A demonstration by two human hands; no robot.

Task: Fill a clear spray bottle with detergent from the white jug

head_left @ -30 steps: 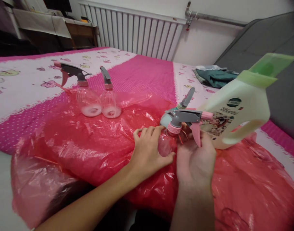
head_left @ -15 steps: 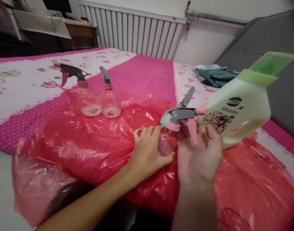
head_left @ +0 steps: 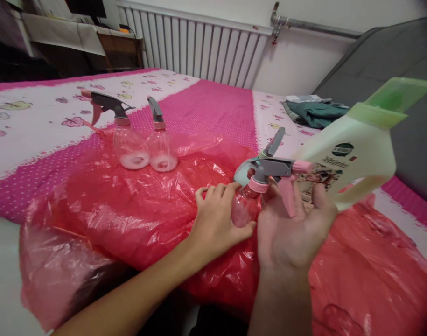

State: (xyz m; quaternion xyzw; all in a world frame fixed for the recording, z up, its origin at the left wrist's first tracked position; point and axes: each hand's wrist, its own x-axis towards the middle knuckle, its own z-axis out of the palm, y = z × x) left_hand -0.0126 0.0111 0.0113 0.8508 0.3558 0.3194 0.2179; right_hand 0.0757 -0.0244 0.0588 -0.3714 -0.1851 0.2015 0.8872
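My left hand (head_left: 218,212) wraps round the clear lower body of a spray bottle (head_left: 243,207) with a grey and pink trigger head (head_left: 274,169). My right hand (head_left: 293,224) is palm up at that head, its fingers curled behind the neck and pink trigger, its thumb apart on the right. The bottle tilts to the right. Just behind it is a second spray bottle (head_left: 246,171), bluish with a grey head, partly hidden. A large pale detergent bottle (head_left: 360,154) with a green cap leans close beyond my right hand.
Two more spray bottles, one on the left (head_left: 131,147) and one beside it (head_left: 162,149), hold a little whitish, foamy liquid. They stand on a crumpled red plastic bag (head_left: 139,205) over a pink patterned bedspread (head_left: 220,105). Folded clothes (head_left: 316,112) lie at the back right, a radiator (head_left: 195,44) beyond.
The spray head has tipped further right and slightly down, with my right hand shifting right along with it. My left hand keeps its grip on the bottle.
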